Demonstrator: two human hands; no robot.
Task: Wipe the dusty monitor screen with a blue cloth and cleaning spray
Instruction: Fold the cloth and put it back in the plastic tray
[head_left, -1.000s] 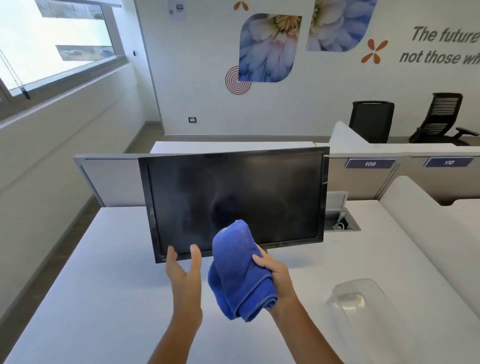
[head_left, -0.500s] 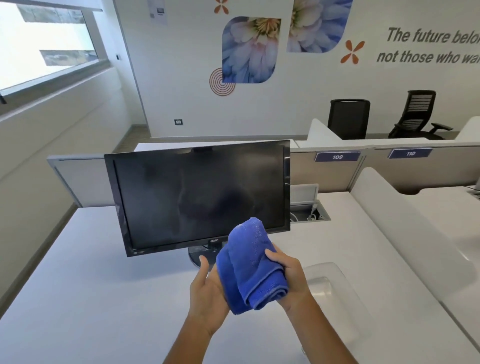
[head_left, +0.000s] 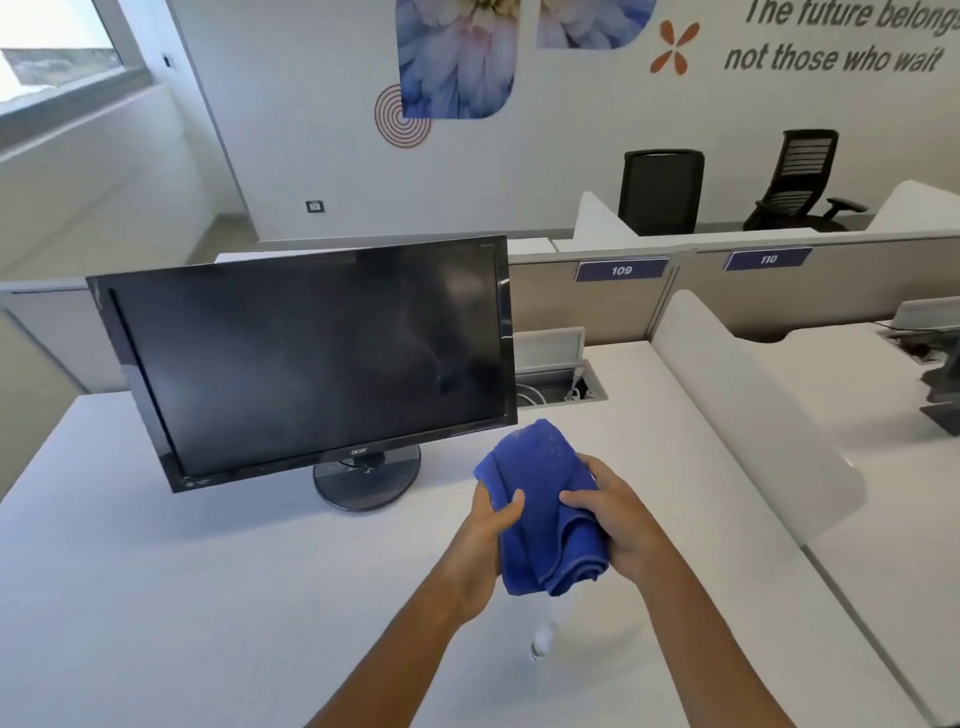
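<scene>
You hold the bunched blue cloth (head_left: 545, 512) in both hands above the table (head_left: 208, 597): your left hand (head_left: 485, 540) and right hand (head_left: 618, 519) curl their fingers round it. The monitor (head_left: 306, 358) stands upright, just left of the cloth.

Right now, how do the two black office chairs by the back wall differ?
The left black office chair has a solid, squarish back and no armrests in view; the right black office chair has a slatted, taller-looking back and a visible armrest. The left one faces squarely toward the camera, the right is turned at an angle. Both are black and stand behind the desk partitions.
</scene>
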